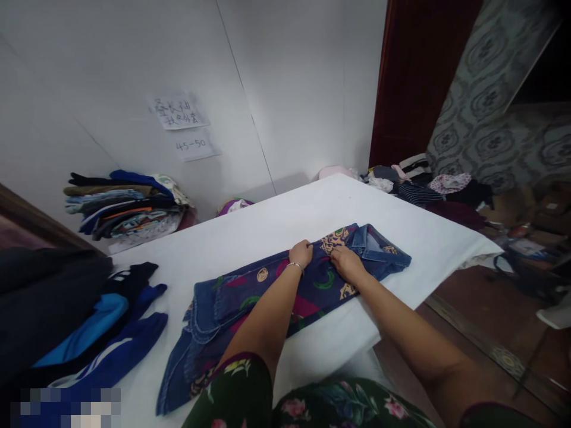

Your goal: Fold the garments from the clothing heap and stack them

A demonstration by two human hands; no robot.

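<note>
A patterned denim jacket (267,285) lies in a long folded strip across the white-covered table (285,229). Its collar (379,252) points to the right, and plain blue denim shows at the left end. My left hand (301,254), with a bracelet at the wrist, is closed at the jacket's far edge, near the middle. Close beside it on the right, my right hand (348,264) has its fingers curled into the printed cloth just short of the collar. Both sets of fingertips are partly hidden by the hands and fabric.
Folded clothes (134,205) are stacked at the back left by the wall. Blue and dark garments (120,321) are heaped at the near left. More clothing (423,184) lies beyond the far right edge. Handwritten paper notes (181,111) hang on the wall.
</note>
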